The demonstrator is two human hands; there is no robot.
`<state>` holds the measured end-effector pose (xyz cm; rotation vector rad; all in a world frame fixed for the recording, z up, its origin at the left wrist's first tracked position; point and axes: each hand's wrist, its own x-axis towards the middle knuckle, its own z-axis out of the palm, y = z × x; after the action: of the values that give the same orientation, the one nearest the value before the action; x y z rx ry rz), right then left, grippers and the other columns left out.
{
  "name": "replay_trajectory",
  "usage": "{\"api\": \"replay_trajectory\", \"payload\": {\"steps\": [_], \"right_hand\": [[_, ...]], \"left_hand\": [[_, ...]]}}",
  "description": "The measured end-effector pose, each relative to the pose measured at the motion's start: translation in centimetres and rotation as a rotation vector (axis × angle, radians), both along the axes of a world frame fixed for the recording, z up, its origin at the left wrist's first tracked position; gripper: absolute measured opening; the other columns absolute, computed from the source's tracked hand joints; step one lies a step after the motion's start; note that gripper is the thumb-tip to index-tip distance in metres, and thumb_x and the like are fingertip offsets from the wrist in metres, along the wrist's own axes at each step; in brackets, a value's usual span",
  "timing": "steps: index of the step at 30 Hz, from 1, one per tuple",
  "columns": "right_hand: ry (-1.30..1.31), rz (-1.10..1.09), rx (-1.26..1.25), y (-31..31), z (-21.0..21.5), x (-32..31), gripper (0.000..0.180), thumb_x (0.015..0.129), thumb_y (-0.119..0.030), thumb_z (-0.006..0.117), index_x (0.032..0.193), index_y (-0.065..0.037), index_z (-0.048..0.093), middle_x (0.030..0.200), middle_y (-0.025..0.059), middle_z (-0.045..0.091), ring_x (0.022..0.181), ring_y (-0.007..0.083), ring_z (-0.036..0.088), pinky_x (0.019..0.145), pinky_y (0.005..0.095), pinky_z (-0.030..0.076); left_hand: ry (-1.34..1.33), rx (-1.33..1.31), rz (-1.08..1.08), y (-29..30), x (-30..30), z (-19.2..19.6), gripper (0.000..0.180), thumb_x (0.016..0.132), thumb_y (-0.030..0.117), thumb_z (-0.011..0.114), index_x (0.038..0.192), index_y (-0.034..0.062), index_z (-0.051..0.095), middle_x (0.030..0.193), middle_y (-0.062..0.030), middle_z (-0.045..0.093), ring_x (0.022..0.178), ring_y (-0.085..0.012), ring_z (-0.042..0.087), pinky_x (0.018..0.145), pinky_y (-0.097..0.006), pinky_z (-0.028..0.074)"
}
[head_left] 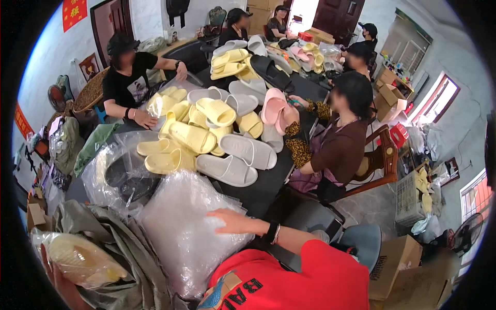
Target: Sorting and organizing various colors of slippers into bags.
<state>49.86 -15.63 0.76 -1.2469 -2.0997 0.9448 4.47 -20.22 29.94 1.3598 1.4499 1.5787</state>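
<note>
At the lower left, my left hand (61,281) grips a clear bag with a pair of yellow slippers (85,258) inside; much of that hand is cut off by the dark rim. My right hand (235,222) lies with fingers stretched out on a stack of clear plastic bags (181,232) in front of me. Beyond the stack, yellow slippers (192,137) and grey slippers (248,151) lie heaped on the dark table. Under the bagged pair is a bunched grey-green cloth or sack (111,243).
Across the table, a person in black (132,77) reaches toward the heap. On the right, a person in brown (343,134) holds pink slippers (274,108). Loose clear plastic (113,165) lies at the table's left. Cardboard boxes (395,263) and a grey stool (361,243) stand on my right.
</note>
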Motion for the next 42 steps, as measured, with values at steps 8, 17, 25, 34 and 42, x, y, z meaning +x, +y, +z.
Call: {"api": "replay_trajectory", "payload": {"steps": [8, 17, 25, 34, 42], "right_hand": [[1.015, 0.146, -0.766, -1.2, 2.4, -8.0, 0.098, 0.078, -0.021, 0.067, 0.142, -0.019, -0.007, 0.137, 0.0136, 0.03, 0.101, 0.0268, 0.054, 0.09, 0.0411, 0.043], [0.598, -0.326, -0.694, 0.7, -2.4, -3.2, 0.066, 0.08, -0.029, 0.06, 0.136, -0.009, 0.03, 0.125, 0.0126, 0.043, 0.106, 0.0201, 0.046, 0.084, 0.0346, 0.041], [0.621, -0.379, -0.737, 2.5, -4.1, -4.9, 0.085, 0.078, -0.02, 0.064, 0.141, -0.015, 0.007, 0.136, 0.0188, 0.023, 0.118, 0.0287, 0.036, 0.088, 0.0433, 0.039], [0.67, -0.459, -0.918, 4.6, -4.3, -5.2, 0.092, 0.077, -0.021, 0.062, 0.14, -0.023, -0.005, 0.133, 0.0101, 0.034, 0.118, 0.0291, 0.04, 0.081, 0.0561, 0.04], [0.653, -0.373, -0.925, 5.1, -2.3, -5.1, 0.085, 0.081, -0.025, 0.06, 0.142, -0.021, 0.0, 0.132, 0.0088, 0.032, 0.118, 0.0275, 0.038, 0.084, 0.0528, 0.039]], "left_hand": [[-0.184, -0.383, -0.476, 2.4, 18.0, -10.1, 0.059, 0.076, -0.001, 0.052, 0.133, 0.0014, 0.037, 0.126, -0.0095, 0.046, 0.109, -0.0184, 0.047, 0.09, -0.028, 0.039], [0.323, -0.433, -0.28, 1.7, 9.2, -22.5, 0.026, 0.078, 0.008, 0.057, 0.104, 0.0027, 0.059, 0.078, -0.0057, 0.057, 0.075, -0.016, 0.053, 0.072, -0.025, 0.043], [1.385, -0.717, -0.163, -5.1, -1.2, -31.6, 0.048, 0.075, 0.021, 0.061, 0.12, 0.0127, 0.05, 0.12, -0.0134, 0.047, 0.113, -0.0324, 0.04, 0.091, -0.049, 0.031], [0.717, -0.015, 0.142, 6.4, 7.1, -27.1, 0.06, 0.081, 0.021, 0.06, 0.131, 0.0025, 0.034, 0.122, -0.0189, 0.046, 0.112, -0.0365, 0.042, 0.094, -0.04, 0.034], [0.994, -0.139, 0.166, 13.7, 11.1, -26.2, 0.019, 0.081, 0.022, 0.057, 0.094, 0.0086, 0.057, 0.087, -0.0064, 0.06, 0.09, -0.0274, 0.054, 0.075, -0.041, 0.038]]}}
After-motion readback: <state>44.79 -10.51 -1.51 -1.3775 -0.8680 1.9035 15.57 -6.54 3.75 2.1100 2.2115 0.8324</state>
